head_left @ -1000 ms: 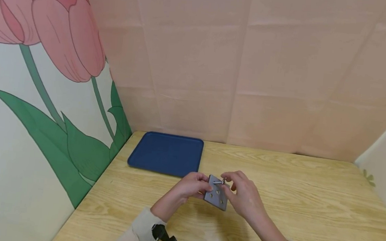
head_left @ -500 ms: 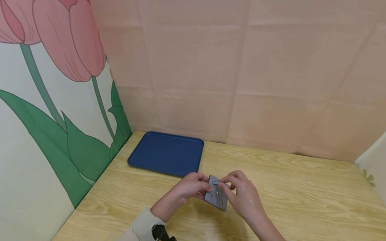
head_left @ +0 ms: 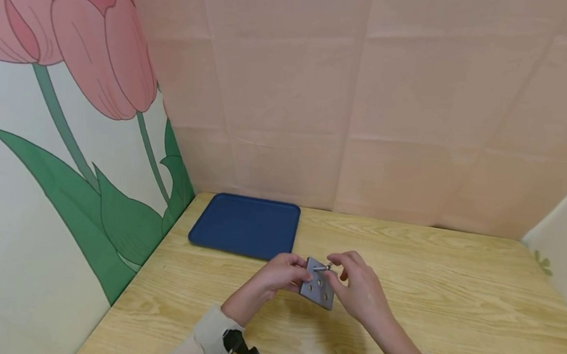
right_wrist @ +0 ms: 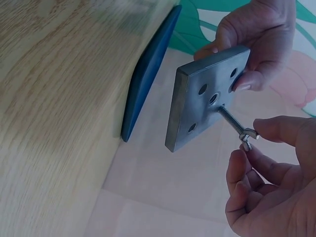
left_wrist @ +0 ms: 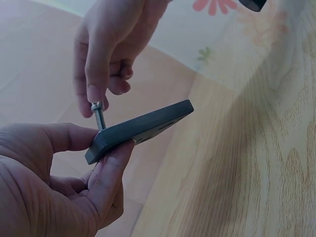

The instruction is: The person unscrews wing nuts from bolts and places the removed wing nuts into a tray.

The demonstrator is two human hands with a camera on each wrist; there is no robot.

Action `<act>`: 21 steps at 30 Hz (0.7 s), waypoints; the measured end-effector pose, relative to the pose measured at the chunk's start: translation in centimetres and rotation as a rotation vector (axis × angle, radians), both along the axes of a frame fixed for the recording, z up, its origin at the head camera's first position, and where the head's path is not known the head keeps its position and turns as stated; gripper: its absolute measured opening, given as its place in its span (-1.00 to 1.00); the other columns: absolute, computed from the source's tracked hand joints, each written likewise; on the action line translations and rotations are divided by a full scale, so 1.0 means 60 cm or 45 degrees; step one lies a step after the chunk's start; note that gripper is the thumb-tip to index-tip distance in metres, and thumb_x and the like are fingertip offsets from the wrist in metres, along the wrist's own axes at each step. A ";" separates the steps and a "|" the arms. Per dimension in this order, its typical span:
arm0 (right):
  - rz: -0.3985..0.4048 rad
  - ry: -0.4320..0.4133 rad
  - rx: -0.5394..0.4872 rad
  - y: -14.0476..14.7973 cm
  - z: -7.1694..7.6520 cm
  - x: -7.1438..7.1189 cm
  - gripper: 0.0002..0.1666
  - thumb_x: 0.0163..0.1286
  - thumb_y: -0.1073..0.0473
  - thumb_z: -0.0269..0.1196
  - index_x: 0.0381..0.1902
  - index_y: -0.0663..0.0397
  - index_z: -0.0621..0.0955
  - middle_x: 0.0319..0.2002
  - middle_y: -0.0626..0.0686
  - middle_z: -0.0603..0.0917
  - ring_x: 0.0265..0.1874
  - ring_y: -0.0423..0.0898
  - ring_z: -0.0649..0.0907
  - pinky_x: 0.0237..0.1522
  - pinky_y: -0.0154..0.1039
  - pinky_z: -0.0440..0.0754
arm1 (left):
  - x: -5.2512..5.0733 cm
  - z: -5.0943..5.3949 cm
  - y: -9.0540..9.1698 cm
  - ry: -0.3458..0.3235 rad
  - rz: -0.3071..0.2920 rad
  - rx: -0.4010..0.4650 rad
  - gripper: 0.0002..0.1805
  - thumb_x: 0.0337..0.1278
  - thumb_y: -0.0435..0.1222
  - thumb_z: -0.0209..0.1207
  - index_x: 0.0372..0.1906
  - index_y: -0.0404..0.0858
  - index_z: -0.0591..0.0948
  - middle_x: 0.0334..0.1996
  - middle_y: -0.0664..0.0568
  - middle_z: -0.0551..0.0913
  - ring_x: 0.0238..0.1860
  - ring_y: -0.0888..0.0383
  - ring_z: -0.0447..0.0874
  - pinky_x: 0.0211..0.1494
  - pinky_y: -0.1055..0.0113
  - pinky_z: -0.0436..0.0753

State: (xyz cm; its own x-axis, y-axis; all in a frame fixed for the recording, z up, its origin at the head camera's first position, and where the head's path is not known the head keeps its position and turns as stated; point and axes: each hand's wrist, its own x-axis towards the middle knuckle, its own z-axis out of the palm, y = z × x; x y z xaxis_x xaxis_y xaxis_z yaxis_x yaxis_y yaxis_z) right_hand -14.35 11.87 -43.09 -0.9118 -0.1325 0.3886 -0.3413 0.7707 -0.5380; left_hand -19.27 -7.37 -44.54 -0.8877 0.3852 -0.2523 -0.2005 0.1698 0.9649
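My left hand (head_left: 280,273) grips one edge of a thick grey metal plate (head_left: 322,294), thumb on one face and fingers behind. Several round holes go through the plate, which is held tilted above the table. A silver wing bolt (right_wrist: 233,122) stands out from the plate's face, its threaded end at a hole near the left hand. How deep it sits is hard to tell. My right hand (head_left: 361,288) has thumb and forefinger at the bolt's wings, pinching them lightly; the other fingers are curled in the right wrist view.
A blue tray (head_left: 246,225) lies at the back left of the wooden table (head_left: 431,280), behind the left hand. A pink cloth (head_left: 281,87) hangs along the back edge, and a tulip-printed panel (head_left: 79,142) stands on the left.
Half a second ago the right fingers closed together over the wing bolt's head; now they are spread wider, showing more of the bolt. The plate and left hand stay in place.
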 end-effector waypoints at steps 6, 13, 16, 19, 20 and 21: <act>-0.002 -0.037 0.005 0.003 0.001 -0.002 -0.65 0.31 0.22 0.41 0.06 0.08 0.68 -0.08 0.04 0.66 -0.35 -0.08 0.56 -0.43 -0.32 0.41 | 0.000 0.001 0.001 0.008 -0.001 -0.014 -0.74 0.19 -0.42 0.28 -0.04 -0.44 0.63 -0.30 -0.09 0.70 -0.37 0.15 0.68 -0.21 0.21 0.77; 0.027 0.004 -0.010 0.005 -0.002 -0.003 -0.74 0.29 0.24 0.43 -0.05 -0.03 0.73 -0.11 0.01 0.65 -0.36 -0.10 0.54 -0.44 -0.32 0.39 | -0.001 0.002 0.003 0.014 0.000 -0.010 -0.73 0.19 -0.43 0.26 -0.02 -0.46 0.63 -0.29 -0.10 0.71 -0.37 0.14 0.69 -0.20 0.19 0.77; 0.049 0.051 -0.022 0.004 -0.003 -0.003 -0.84 0.29 0.22 0.44 -0.18 -0.06 0.74 -0.16 -0.03 0.63 -0.38 -0.12 0.54 -0.44 -0.34 0.40 | -0.001 0.002 0.004 0.015 -0.002 -0.009 -0.73 0.18 -0.44 0.26 -0.03 -0.47 0.63 -0.30 -0.11 0.72 -0.37 0.14 0.70 -0.20 0.20 0.77; 0.052 0.068 -0.031 0.004 -0.004 -0.003 -0.91 0.29 0.22 0.44 -0.27 -0.08 0.74 -0.18 -0.06 0.62 -0.38 -0.12 0.54 -0.44 -0.35 0.41 | -0.001 0.002 0.005 0.015 -0.002 -0.010 -0.74 0.17 -0.45 0.26 -0.05 -0.47 0.63 -0.33 -0.10 0.72 -0.38 0.15 0.70 -0.21 0.22 0.77; 0.050 0.068 -0.035 0.004 -0.004 -0.003 -0.92 0.30 0.22 0.43 -0.29 -0.08 0.73 -0.18 -0.06 0.62 -0.38 -0.12 0.55 -0.44 -0.35 0.41 | -0.001 0.002 0.005 0.015 -0.002 -0.009 -0.74 0.16 -0.45 0.26 -0.05 -0.47 0.63 -0.33 -0.09 0.72 -0.38 0.15 0.70 -0.21 0.22 0.77; 0.047 0.063 -0.036 0.003 -0.004 -0.003 -0.92 0.30 0.22 0.43 -0.29 -0.08 0.73 -0.18 -0.05 0.61 -0.38 -0.12 0.55 -0.44 -0.35 0.41 | -0.001 0.002 0.005 0.015 -0.002 -0.009 -0.74 0.15 -0.45 0.27 -0.06 -0.47 0.63 -0.34 -0.09 0.71 -0.38 0.15 0.69 -0.21 0.22 0.77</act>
